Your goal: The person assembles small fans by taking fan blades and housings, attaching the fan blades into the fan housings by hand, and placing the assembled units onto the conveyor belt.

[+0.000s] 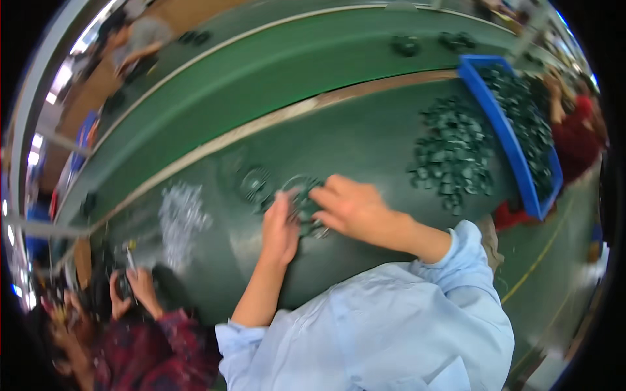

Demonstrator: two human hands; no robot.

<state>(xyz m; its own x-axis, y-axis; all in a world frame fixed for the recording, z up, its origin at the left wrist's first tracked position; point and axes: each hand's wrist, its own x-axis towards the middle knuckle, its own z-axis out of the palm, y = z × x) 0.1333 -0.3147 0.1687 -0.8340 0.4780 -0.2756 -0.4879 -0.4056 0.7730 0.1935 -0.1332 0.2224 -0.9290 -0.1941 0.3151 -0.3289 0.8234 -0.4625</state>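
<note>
My left hand is closed around the near left side of a round, dark green slotted part, thumb and fingers pointing away from me. From the right, my right hand reaches over the part with its fingers bent and closed at its edge. Motion blur and the fingers hide whatever small piece may be between the right fingertips. Just beyond my left hand, a similar round dark green part with a ribbed face lies on the green tabletop.
To the right spreads a pile of small dark green pieces, beside a blue bin full of similar pieces. Clear plastic pieces lie at left. A green conveyor belt runs beyond the ledge. Co-workers sit left and right.
</note>
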